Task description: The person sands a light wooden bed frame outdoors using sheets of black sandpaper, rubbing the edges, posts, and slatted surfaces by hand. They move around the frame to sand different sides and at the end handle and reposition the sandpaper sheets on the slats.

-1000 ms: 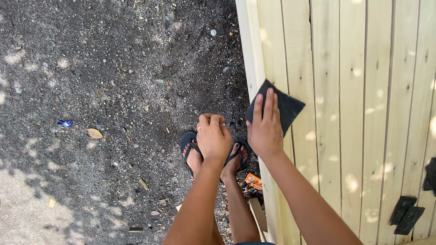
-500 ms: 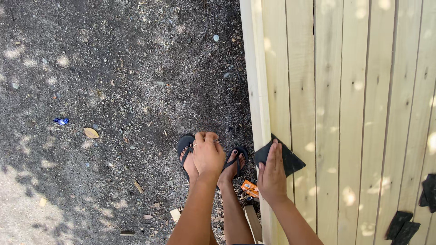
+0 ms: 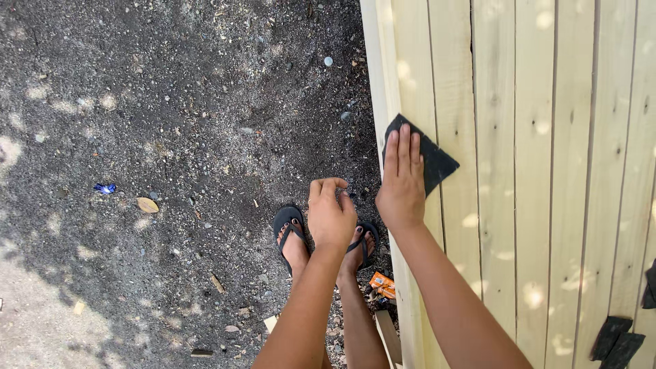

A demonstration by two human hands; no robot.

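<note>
My right hand lies flat, fingers together, pressing a dark sheet of sandpaper against the pale wooden plank panel near its left edge. My left hand hangs in front of me with its fingers curled into a loose fist, holding nothing that I can see. It hovers above my feet in black flip-flops on the gravel.
Dark gravel ground fills the left side, with a dry leaf, a blue scrap and an orange wrapper by my feet. Black metal pieces lie on the planks at bottom right.
My right hand has slid the sandpaper down the plank and then back up along its left edge. My left hand stayed curled over my feet.
</note>
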